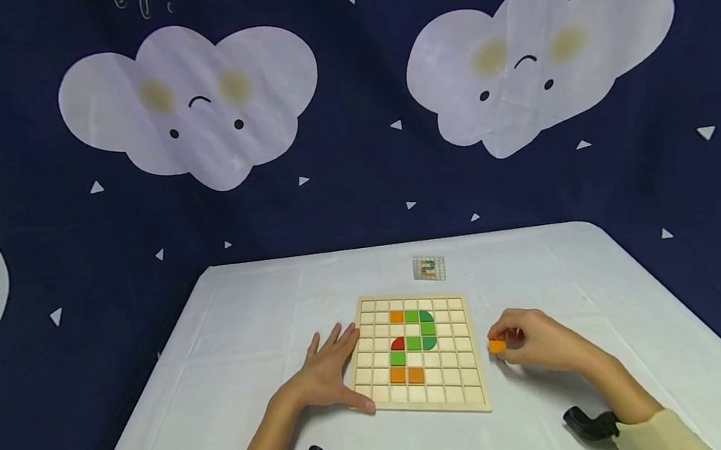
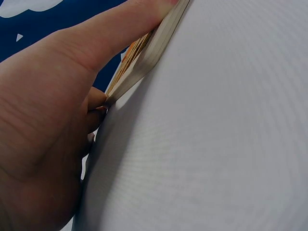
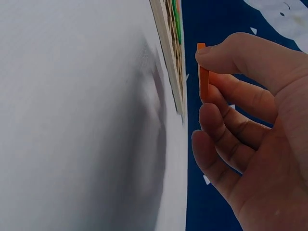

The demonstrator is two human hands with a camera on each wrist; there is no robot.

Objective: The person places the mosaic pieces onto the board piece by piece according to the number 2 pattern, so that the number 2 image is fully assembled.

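A square wooden grid board (image 1: 451,377) lies on the table. On it, orange, green and red tiles form a figure with rounded dark green corners (image 1: 430,342) on its right and a red rounded piece (image 1: 398,343) on its left. My left hand (image 1: 325,376) is spread at the board's left side, its thumb (image 2: 130,29) on the front edge by the near left corner. To the right of the board, my right hand (image 1: 536,338) pinches an orange square tile (image 3: 204,77) between thumb and fingers, over the white cloth.
Beyond the board lies a small pattern card (image 1: 429,267) showing a similar coloured figure on a grid. A white cloth (image 1: 275,295) covers the table. Behind it hangs a dark blue curtain (image 1: 371,201) with clouds. Black wrist devices (image 1: 590,423) sit on both forearms.
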